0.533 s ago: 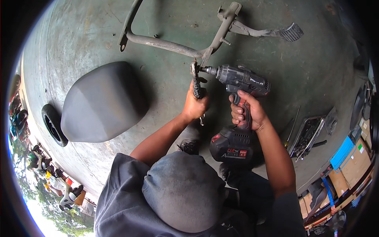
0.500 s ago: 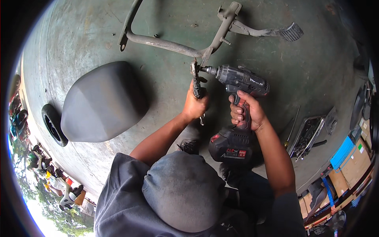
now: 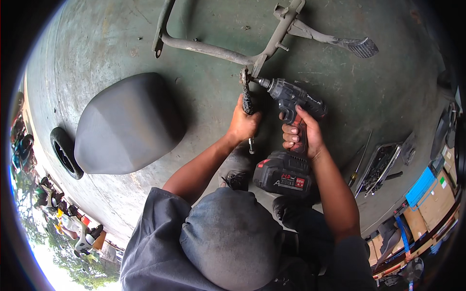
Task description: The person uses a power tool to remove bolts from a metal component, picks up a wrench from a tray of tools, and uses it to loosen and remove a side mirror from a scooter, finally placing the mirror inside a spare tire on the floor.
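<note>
My left hand [image 3: 245,125] is closed around a grimy, black-coated metal bar [image 3: 246,97] held upright beneath the bent grey tubular frame [image 3: 208,52], which has a ribbed foot pedal [image 3: 363,46] on one arm. My right hand [image 3: 308,131] grips the handle of a black-and-red cordless impact driver [image 3: 289,92], its battery pack [image 3: 281,174] low beneath the hand. The driver's socket [image 3: 263,82] points left at the upper end of the bar; whether it sits on a fastener I cannot tell.
A grey-black seat cover or seat [image 3: 126,121] lies at left beside a small tyre [image 3: 65,153]. A tool tray [image 3: 383,167] and screwdriver [image 3: 357,167] lie at right, near cardboard [image 3: 434,203]. Parked scooters line the left edge. My shoe [image 3: 235,179] shows below the bar.
The bar, both hands and the driver have shifted slightly upward, and the driver now tilts more, socket end higher. The tubular frame appears a little farther right and up in the picture.
</note>
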Action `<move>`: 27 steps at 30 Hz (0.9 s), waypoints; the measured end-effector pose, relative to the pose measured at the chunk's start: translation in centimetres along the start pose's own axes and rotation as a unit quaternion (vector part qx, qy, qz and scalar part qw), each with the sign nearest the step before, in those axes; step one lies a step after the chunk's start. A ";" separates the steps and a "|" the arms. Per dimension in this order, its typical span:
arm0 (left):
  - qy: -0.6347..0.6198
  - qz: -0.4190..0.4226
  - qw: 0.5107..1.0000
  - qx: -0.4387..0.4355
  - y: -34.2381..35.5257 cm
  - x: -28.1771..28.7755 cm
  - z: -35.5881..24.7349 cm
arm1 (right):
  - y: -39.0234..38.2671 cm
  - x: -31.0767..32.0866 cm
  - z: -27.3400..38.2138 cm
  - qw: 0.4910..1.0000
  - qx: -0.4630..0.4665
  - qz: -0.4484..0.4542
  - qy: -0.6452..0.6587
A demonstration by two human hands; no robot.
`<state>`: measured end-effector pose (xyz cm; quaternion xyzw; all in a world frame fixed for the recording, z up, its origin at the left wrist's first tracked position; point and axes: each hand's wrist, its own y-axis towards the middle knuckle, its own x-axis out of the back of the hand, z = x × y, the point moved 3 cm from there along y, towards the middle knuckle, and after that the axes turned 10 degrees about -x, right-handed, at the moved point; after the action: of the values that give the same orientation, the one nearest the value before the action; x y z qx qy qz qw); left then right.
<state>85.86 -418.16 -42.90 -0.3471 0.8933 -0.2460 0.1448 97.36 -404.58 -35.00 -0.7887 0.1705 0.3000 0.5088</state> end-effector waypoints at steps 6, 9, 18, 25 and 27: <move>-0.014 0.013 0.999 0.033 -0.1 0.1 -1.8 | -0.2 -0.1 0.2 1.000 0.010 0.011 -0.004; 0.027 0.047 0.997 0.047 -0.2 1.2 -3.2 | 0.2 0.2 -0.6 0.999 0.011 0.033 0.019; 0.098 0.104 0.989 0.030 -0.3 2.7 -4.1 | 0.2 -0.4 -2.1 0.997 0.032 0.054 0.043; 0.052 0.114 0.991 0.053 -0.2 3.2 -4.7 | 0.5 0.3 -2.1 0.989 -0.009 0.120 0.086; 0.022 0.124 0.987 0.098 -0.7 3.5 -4.2 | 0.5 0.1 -2.0 0.991 -0.005 0.107 0.078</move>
<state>81.93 -419.55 -39.33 -0.2123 0.9040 -0.3202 0.1875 97.74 -406.63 -34.83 -0.7894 0.2914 0.2914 0.4550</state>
